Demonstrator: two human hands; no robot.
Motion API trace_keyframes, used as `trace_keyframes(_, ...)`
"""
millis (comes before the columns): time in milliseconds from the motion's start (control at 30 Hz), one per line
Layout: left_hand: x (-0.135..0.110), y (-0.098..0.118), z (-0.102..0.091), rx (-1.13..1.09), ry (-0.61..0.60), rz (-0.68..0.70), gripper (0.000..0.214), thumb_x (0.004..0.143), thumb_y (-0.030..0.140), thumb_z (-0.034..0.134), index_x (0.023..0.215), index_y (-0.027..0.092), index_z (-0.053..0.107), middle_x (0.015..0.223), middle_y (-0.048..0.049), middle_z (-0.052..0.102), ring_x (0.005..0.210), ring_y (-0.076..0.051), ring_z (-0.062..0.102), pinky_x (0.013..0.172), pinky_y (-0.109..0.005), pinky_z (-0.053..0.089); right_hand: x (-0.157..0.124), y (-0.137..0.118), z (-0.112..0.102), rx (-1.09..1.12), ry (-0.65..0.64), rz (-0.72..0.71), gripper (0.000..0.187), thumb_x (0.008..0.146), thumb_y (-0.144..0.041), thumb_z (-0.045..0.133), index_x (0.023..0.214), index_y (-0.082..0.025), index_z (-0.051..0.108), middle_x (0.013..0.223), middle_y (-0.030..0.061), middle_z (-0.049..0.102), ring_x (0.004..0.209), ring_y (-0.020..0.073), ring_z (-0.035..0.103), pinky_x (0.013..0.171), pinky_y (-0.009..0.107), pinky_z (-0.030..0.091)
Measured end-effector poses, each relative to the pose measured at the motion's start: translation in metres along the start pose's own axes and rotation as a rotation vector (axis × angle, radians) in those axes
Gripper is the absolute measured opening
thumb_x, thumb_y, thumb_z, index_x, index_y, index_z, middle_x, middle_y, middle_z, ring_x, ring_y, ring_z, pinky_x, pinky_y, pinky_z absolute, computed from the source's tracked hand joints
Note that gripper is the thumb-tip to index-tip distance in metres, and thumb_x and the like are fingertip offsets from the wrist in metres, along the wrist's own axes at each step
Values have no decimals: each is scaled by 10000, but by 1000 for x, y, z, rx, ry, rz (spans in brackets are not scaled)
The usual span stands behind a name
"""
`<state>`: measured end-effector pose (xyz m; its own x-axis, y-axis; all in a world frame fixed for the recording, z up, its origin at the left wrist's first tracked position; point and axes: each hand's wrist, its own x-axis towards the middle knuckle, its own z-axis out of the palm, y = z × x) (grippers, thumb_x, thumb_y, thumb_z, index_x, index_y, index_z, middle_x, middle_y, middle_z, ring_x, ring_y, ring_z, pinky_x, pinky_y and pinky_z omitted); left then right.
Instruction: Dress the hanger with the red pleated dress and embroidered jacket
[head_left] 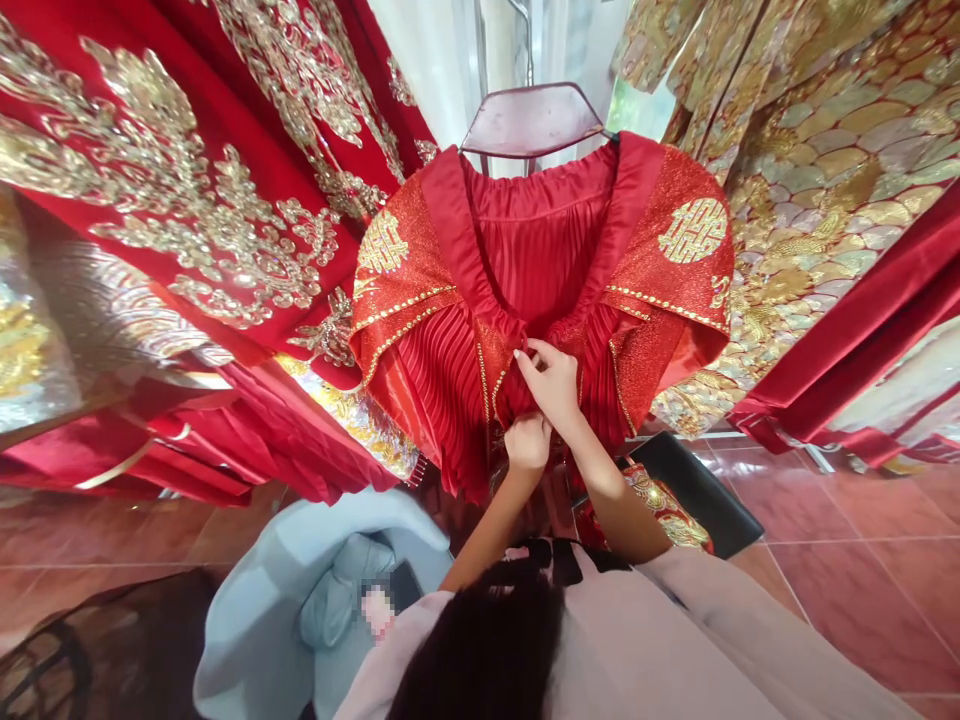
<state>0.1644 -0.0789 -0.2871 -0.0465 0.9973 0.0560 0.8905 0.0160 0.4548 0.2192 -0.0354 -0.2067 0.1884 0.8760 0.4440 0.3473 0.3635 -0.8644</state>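
Observation:
A red pleated skirt (442, 370) with glittering red panels, gold bead trim and round gold emblems hangs from a dark reddish hanger (534, 122). Its gathered waistband is draped over the hanger's two sides and dips to a V at the front. At the bottom of that V, my right hand (551, 385) pinches the edge of the waistband between thumb and fingertips. Just below and left of it, my left hand (527, 440) is closed in a fist on the skirt's front. Its fingertips are turned away, and the cloth inside the fist is mostly hidden.
Red garments with silver-gold beading (225, 200) hang close on the left, and a gold scale-patterned garment (825, 200) on the right. A pale blue armchair (247, 600) stands at lower left. A black flat item (697, 490) and patterned red-gold cloth (667, 505) lie low on the right.

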Motion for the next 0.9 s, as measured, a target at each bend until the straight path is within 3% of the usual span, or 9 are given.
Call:
trace_keyframes(133,-8,-13,-11,-10,-6,-32,368,947,310,377,797,167,681,836,-113,693,811,-213,658,669,-264,434,-14,9,-25,-24,58,-202,232,833,-319,553,805,-167,726,666,22,668,567,113,582,580,224,455)
trace_keyframes(233,-10,-24,-24,-175,49,-36,396,954,333,358,771,169,668,810,-96,694,793,-200,659,691,-265,440,-39,23,-41,-69,-21,-274,221,854,-305,543,808,-187,724,783,40,715,652,137,649,630,230,490)
trace_keyframes(367,-6,-21,-41,-759,213,161,362,947,383,366,1003,171,654,1024,-96,690,961,-179,642,861,-281,459,-67,38,-41,-114,-218,-172,256,875,-296,500,770,-179,703,710,33,696,568,124,613,570,216,451)
trace_keyframes(433,-4,-13,-48,-964,181,255,353,924,420,419,1021,173,653,1047,-94,687,954,-172,640,853,-279,473,-69,37,-39,-144,-327,-135,268,867,-293,492,720,-175,683,626,18,655,514,112,564,547,216,415)
trace_keyframes(500,-4,-6,-51,-1082,128,288,350,903,444,461,907,167,676,956,-86,701,872,-164,646,810,-276,487,-60,32,-41,-115,-347,-93,241,833,-316,535,687,-170,660,571,3,610,491,104,524,532,214,393)
trace_keyframes(633,-8,-5,-50,-1209,219,160,387,878,496,493,784,162,665,802,-65,694,783,-153,644,750,-268,492,-19,27,-50,-27,32,13,243,759,-388,626,841,-160,627,580,-17,580,521,106,516,544,214,402)
trace_keyframes(667,-10,-7,-49,-1228,233,116,394,866,512,506,779,160,662,777,-60,691,759,-149,643,722,-260,491,-10,28,-50,-44,64,24,253,759,-394,625,859,-162,612,581,-22,576,524,106,516,552,215,404)
trace_keyframes(800,-16,-16,-45,-1290,187,24,424,824,556,547,798,151,669,732,-52,681,707,-136,634,668,-237,479,-6,31,-39,-33,-213,34,301,845,-401,504,652,-174,550,570,-2,592,526,110,545,581,226,428)
trace_keyframes(900,-22,-13,-43,-1306,144,13,452,809,574,557,789,140,682,697,-43,665,670,-124,611,651,-228,465,-28,24,-32,77,-244,102,303,860,-397,487,679,-176,588,652,27,662,617,142,630,622,242,471)
